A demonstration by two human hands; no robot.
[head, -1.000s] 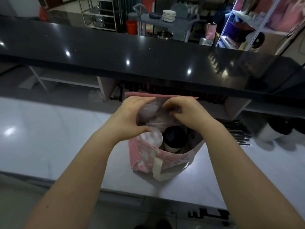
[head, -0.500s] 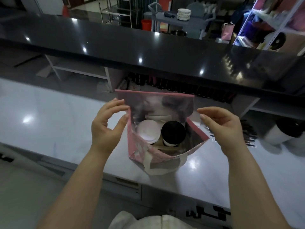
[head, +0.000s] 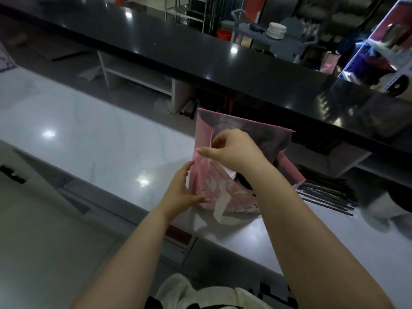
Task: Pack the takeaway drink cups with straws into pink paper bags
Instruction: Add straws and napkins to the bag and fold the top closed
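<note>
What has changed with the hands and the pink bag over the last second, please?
The right hand crossed over the bag's mouth to pinch its left edge, and the left hand dropped to press the pink bag on its left side. Half a second ago both hands were off it. The bag stays upright on the white counter, its cups now mostly hidden.

Both bare forearms reach forward to the upright pink paper bag (head: 225, 190). The left hand (head: 181, 192) lies flat against the bag's near left side, fingers spread and loosely extended. The right hand (head: 231, 150) crosses over the bag's open mouth, thumb and curled fingers pinching its upper left edge.
</note>
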